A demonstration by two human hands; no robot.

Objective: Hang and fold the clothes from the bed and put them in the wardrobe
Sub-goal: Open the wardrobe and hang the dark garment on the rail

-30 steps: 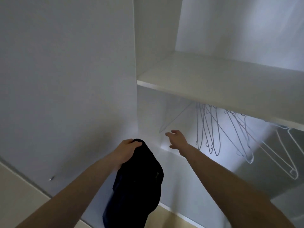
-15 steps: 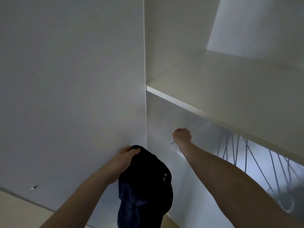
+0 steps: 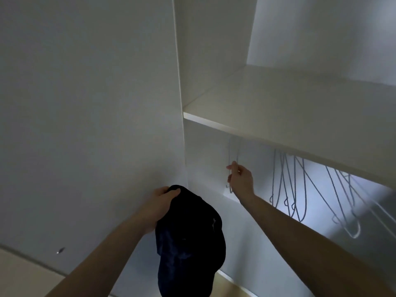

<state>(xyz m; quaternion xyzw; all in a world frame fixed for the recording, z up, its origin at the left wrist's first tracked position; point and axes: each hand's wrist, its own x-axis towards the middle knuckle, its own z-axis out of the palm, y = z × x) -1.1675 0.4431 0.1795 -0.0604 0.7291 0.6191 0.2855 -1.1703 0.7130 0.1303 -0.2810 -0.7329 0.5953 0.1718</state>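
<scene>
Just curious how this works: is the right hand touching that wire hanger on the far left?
Touching. In the head view the right hand has its fingers around the leftmost wire hanger.

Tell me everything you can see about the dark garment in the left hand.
The dark navy, nearly black cloth garment hangs bunched and limp from the left hand, whose fingers grip its top edge. It looks soft, with faint folds and a tiny pale mark near its right side. It dangles in front of the white wardrobe, below the shelf, touching only that hand as far as shows.
</scene>
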